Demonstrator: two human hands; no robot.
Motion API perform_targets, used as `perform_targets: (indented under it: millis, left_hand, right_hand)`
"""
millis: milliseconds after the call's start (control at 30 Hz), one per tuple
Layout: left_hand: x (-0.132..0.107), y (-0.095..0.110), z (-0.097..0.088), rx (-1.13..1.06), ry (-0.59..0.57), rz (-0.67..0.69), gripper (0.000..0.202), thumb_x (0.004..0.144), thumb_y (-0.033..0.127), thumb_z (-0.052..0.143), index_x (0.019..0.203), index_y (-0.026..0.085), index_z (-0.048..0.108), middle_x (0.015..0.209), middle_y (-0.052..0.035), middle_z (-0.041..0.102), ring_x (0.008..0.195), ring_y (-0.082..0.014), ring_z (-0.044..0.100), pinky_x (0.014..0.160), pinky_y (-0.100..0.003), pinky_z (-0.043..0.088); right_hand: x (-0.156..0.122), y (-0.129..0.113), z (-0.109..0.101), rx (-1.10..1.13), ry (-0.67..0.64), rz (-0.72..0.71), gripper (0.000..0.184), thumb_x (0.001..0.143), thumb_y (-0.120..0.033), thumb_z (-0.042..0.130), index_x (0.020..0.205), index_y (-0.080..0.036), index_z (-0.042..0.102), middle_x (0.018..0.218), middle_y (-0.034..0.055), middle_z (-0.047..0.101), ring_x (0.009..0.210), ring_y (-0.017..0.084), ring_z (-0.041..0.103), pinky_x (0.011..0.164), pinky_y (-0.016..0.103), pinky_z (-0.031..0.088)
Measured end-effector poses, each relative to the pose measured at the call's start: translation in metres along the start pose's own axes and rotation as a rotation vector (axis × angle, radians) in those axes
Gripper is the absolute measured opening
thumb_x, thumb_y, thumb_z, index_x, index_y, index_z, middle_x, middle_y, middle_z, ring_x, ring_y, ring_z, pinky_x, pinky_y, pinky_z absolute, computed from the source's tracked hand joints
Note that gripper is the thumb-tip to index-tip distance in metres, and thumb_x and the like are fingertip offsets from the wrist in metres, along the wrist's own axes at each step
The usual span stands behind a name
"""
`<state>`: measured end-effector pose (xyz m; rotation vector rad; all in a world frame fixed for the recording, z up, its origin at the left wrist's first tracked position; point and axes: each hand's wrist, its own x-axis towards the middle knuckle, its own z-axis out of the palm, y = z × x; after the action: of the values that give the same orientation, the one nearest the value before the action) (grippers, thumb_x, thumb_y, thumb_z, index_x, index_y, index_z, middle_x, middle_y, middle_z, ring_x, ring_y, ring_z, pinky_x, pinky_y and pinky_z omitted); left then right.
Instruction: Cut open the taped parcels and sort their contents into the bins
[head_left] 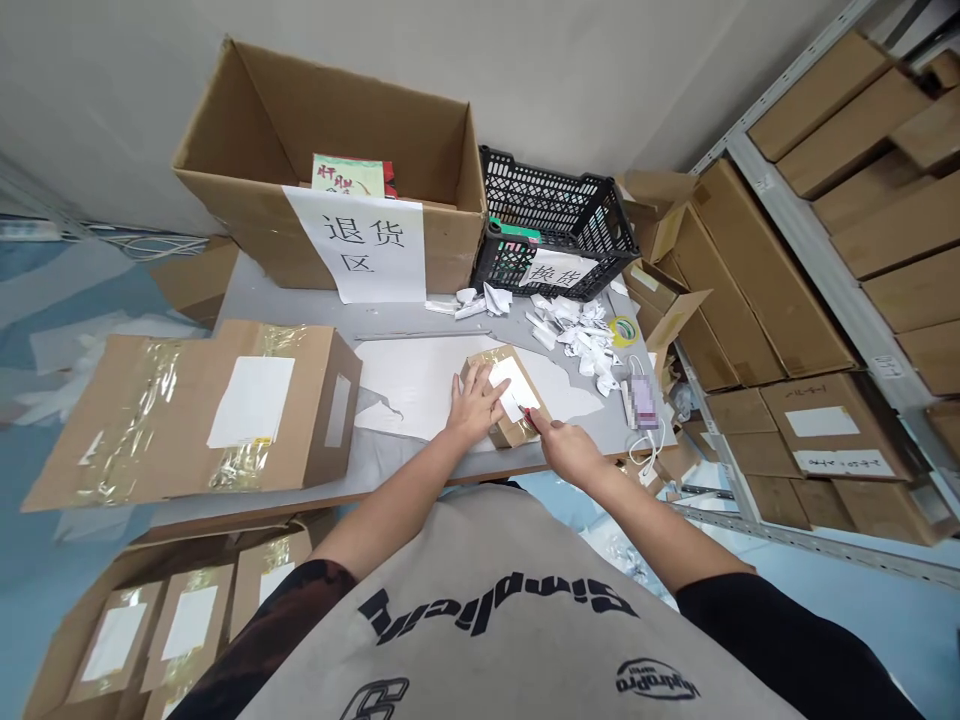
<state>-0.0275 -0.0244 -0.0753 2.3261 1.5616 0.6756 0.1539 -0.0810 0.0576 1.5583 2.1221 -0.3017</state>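
Note:
A small cardboard parcel [514, 394] with a white label lies on the grey table [300, 310] in front of me. My left hand [475, 402] rests flat on its left side, fingers spread across the top. My right hand [564, 447] is closed round a small red-tipped tool [526, 413], whose tip touches the parcel's near right edge by the label.
A larger taped carton [202, 415] lies to the left. Behind stand a big open box [337, 165] with a paper sign and a black crate [551, 225]. Torn paper scraps [577, 330], a tape roll [622, 330] and a phone [643, 398] lie right. Shelves of cartons [832, 280] line the right.

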Motion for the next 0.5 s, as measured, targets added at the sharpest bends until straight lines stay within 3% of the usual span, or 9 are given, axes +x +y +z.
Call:
perform_targets:
  millis: [500]
  left_hand:
    - [0.002,0.005,-0.003,0.041,-0.052,-0.031,0.047,0.09,0.029,0.049,0.137,0.033,0.054,0.159,-0.0082,0.03,0.15,-0.0336,0.014,0.115,-0.066,0.009]
  right_hand:
    - [-0.039,0.019,0.02,0.097,-0.04,-0.008,0.061,0.093,-0.017,0.039,0.153,-0.02,0.026,0.099,0.0135,0.07,0.084,0.026,0.067,0.075,0.033,0.046]
